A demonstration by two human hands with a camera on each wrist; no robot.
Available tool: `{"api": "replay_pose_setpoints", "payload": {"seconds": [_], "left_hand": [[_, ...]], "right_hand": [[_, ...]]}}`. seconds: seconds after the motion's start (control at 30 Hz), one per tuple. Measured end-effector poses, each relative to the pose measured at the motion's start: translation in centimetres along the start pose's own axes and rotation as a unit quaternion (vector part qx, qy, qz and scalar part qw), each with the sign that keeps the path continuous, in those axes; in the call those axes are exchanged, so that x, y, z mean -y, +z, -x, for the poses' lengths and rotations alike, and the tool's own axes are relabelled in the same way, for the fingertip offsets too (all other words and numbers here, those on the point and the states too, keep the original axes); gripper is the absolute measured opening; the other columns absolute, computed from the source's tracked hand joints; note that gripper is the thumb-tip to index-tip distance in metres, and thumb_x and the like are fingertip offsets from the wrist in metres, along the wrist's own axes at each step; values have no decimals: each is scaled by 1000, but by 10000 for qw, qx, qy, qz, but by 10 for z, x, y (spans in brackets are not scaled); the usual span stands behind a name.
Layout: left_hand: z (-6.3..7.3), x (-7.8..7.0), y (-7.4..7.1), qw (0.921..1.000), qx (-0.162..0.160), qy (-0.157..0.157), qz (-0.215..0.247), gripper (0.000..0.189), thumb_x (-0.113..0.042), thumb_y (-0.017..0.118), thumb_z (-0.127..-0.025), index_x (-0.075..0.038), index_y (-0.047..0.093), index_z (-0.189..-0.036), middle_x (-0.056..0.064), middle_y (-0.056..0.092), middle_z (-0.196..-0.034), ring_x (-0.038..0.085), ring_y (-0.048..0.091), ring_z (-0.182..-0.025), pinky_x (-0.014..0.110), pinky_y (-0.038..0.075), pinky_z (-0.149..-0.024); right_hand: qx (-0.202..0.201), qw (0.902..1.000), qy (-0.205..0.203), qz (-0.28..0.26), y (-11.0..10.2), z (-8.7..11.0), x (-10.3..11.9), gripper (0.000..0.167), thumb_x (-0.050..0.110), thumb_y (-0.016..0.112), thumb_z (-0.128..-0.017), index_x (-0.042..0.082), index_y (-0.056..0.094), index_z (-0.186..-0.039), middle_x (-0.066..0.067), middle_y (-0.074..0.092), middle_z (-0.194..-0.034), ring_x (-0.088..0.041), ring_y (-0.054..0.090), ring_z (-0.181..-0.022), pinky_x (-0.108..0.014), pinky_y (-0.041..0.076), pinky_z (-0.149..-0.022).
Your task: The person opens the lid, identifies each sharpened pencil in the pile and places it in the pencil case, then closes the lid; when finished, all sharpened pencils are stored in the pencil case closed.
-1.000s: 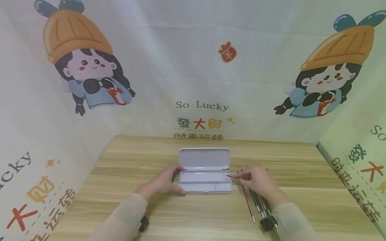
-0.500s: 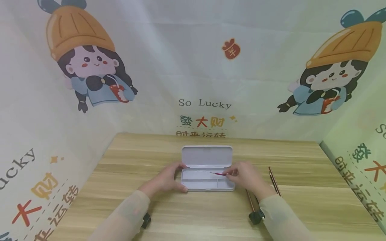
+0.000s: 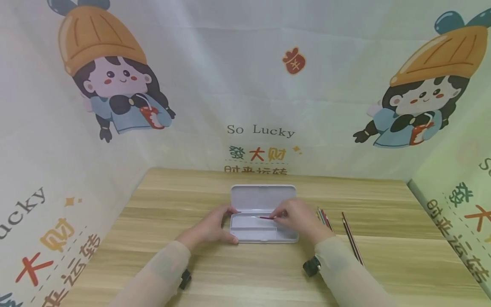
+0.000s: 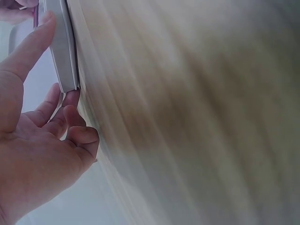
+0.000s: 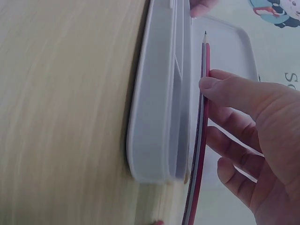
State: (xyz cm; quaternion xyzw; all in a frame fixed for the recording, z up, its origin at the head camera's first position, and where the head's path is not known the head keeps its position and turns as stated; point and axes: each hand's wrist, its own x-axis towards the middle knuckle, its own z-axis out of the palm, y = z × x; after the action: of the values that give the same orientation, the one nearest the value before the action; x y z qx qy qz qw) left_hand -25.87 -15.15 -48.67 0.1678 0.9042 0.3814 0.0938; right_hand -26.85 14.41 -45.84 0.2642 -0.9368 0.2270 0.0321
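A white pencil case (image 3: 243,221) lies open on the table, its hinged lid (image 3: 263,198) tilted up at the back. My left hand (image 3: 210,226) grips the case's left end; in the left wrist view the thumb lies along one edge and fingers touch the corner. Over the long back compartment, my right hand (image 3: 297,215) pinches a pencil (image 3: 264,218) near its sharpened end, which points left. The right wrist view shows the pencil (image 5: 199,145) as dark red with a grey stripe, held along the case's length. The palm hides the pencil's rear part in the head view.
Several coloured pencils (image 3: 324,218) lie on the wooden table (image 3: 245,277) right of the case, partly behind the right forearm. Farther right lie dark reddish-brown pencils (image 3: 350,236). A printed cloth (image 3: 261,106) hangs behind the table.
My right hand has carried the pencil leftward from the case's right edge to above its back compartment. The left hand keeps its grip on the case.
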Motion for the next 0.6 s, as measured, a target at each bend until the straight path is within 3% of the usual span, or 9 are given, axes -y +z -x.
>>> {"api": "replay_pose_setpoints", "payload": {"seconds": [0.2, 0.6], "left_hand": [[0, 0, 0, 10000, 17, 4, 14, 85, -22, 99, -63, -7, 57, -135, 17, 60, -141, 39, 50, -139, 56, 34, -123], [-2, 2, -1, 10000, 59, -73, -27, 85, -25, 99, -63, -11, 57, -136, 15, 58, -144, 37, 48, -142, 55, 34, -124]], "right_hand": [[286, 9996, 53, 41, 12, -13, 8, 10, 19, 82, -87, 28, 83, -91, 8, 77, -94, -9, 67, -89, -31, 56, -80], [600, 9972, -379, 234, 22, -32, 29, 11, 17, 80, -88, 26, 83, -93, 6, 77, -94, -14, 69, -95, -37, 57, -89]]}}
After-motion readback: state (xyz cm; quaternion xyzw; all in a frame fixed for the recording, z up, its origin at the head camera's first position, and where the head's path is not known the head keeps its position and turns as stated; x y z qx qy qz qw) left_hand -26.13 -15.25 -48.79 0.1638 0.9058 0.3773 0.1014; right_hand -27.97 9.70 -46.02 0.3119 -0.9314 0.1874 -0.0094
